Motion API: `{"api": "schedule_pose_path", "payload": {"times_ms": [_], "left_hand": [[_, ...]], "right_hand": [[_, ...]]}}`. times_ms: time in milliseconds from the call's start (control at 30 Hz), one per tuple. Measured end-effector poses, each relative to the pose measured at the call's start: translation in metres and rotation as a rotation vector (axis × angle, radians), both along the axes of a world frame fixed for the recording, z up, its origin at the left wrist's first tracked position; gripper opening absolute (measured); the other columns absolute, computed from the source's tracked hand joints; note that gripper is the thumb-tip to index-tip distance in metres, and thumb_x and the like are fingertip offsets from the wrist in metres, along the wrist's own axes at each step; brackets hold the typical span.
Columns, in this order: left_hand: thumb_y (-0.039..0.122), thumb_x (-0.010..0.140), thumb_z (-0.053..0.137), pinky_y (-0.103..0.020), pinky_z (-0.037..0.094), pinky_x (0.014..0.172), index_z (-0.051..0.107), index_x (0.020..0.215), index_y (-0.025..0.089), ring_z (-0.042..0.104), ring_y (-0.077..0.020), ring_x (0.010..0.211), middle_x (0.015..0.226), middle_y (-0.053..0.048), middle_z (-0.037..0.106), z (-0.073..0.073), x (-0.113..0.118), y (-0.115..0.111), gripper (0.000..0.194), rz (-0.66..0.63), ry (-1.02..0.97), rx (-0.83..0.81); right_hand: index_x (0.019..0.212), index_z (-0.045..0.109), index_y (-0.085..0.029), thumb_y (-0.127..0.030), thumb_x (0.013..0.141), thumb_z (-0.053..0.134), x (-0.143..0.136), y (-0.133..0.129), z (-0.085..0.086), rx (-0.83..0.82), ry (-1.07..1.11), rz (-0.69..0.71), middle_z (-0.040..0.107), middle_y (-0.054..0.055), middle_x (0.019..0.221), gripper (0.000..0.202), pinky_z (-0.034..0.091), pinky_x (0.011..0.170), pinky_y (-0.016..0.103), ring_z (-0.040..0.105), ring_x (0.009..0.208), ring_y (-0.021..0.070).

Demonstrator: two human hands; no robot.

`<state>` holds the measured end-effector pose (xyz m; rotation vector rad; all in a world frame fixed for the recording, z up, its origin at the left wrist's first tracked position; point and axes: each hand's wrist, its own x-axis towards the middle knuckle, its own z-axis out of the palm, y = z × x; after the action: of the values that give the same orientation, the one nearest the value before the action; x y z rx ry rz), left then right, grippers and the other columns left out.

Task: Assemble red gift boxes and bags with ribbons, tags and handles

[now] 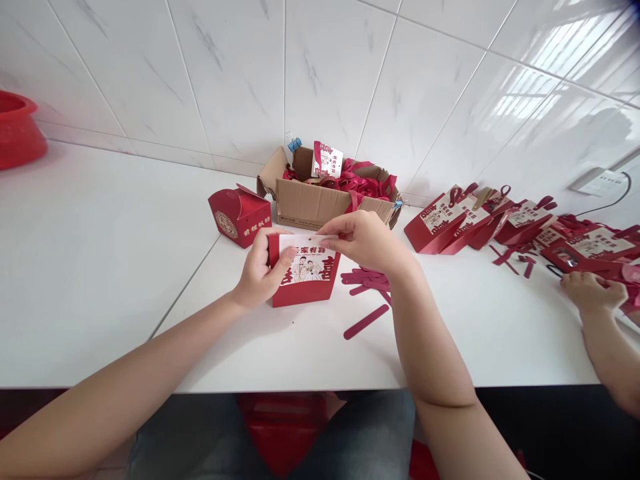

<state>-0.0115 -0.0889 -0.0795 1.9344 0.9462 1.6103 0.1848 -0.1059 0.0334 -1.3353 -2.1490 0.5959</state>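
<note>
A red gift box (pixel 303 294) with a white printed card (pixel 306 267) on its front stands on the white table. My left hand (pixel 263 269) grips the box's left side, its thumb pressed on the card. At the card's top right edge, near its small hole, the fingers of my right hand (pixel 357 241) are pinched together; part of that edge is hidden by them. Several dark red strips (pixel 367 322) lie right of the box, below my right hand. Behind my left hand sits another red box (pixel 240 213) without a card.
A cardboard box (pixel 315 203) of red ribbons and a card stands by the tiled wall. Several finished-looking red boxes (pixel 436 223) line the right. Another person's hand (pixel 593 291) is at the far right. A red basin (pixel 19 130) is at far left.
</note>
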Motion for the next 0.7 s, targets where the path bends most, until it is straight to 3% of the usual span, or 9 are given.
{"api": "schedule_pose_path", "payload": {"times_ms": [367, 567, 700], "left_hand": [[0.043, 0.091, 0.054, -0.031, 0.054, 0.072, 0.045, 0.107, 0.022, 0.062, -0.0179, 0.085, 0.097, -0.006, 0.061, 0.0021, -0.0005, -0.0002, 0.028, -0.055, 0.007, 0.007], [0.043, 0.088, 0.059, -0.029, 0.053, 0.065, 0.046, 0.104, 0.022, 0.061, -0.0162, 0.076, 0.088, -0.003, 0.059, -0.0003, -0.0005, 0.0008, 0.03, -0.019, 0.002, -0.042], [0.041, 0.087, 0.06, -0.03, 0.055, 0.07, 0.047, 0.102, 0.021, 0.063, -0.0174, 0.082, 0.094, -0.005, 0.061, 0.0021, 0.0011, 0.0011, 0.028, -0.012, -0.011, -0.019]], "right_hand": [[0.088, 0.076, -0.02, -0.019, 0.082, 0.061, -0.0008, -0.0019, -0.0004, -0.002, -0.016, -0.002, 0.071, 0.003, 0.074, 0.017, 0.042, 0.055, 0.025, 0.058, 0.063, 0.0119], [0.089, 0.076, -0.019, -0.019, 0.083, 0.06, -0.0006, -0.0002, -0.0013, 0.025, -0.052, 0.002, 0.069, 0.003, 0.074, 0.017, 0.042, 0.058, 0.026, 0.058, 0.063, 0.012], [0.093, 0.073, -0.019, -0.021, 0.084, 0.056, 0.0001, -0.0008, -0.003, 0.036, -0.052, 0.042, 0.069, 0.002, 0.078, 0.019, 0.041, 0.057, 0.025, 0.057, 0.064, 0.0114]]}}
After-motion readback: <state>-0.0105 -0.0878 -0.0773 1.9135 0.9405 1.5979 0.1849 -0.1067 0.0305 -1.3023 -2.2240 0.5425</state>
